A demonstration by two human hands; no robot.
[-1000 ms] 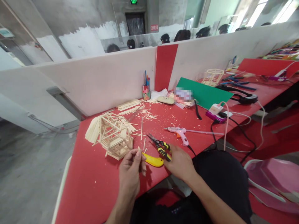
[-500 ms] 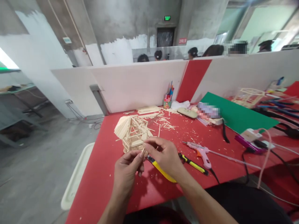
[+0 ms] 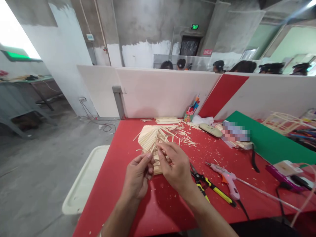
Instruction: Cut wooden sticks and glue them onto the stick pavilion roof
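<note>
A model house (image 3: pixel 160 133) built of thin wooden sticks stands on the red table, its roof part covered with slats and part bare frame. My left hand (image 3: pixel 138 174) pinches a short wooden stick (image 3: pixel 154 148) between thumb and fingers, right against the roof's near side. At the stick's upper end, my right hand (image 3: pixel 174 164) is closed with thumb and fingertips together. The hands hide the lower front of the model. Whether the stick touches the roof frame, I cannot tell.
Yellow-handled pliers (image 3: pixel 198 181), a yellow-and-black cutter (image 3: pixel 219 192) and a pink glue gun (image 3: pixel 228 179) lie to the right. Behind the model are loose sticks (image 3: pixel 168 121) and a pen cup (image 3: pixel 189 113). A green board (image 3: pixel 271 141) and power strip (image 3: pixel 283 174) sit further right.
Both hands have moved forward, bringing the stick up to the model's roof. The view has turned left, so the table's things appear further right and the pliers show more fully.
</note>
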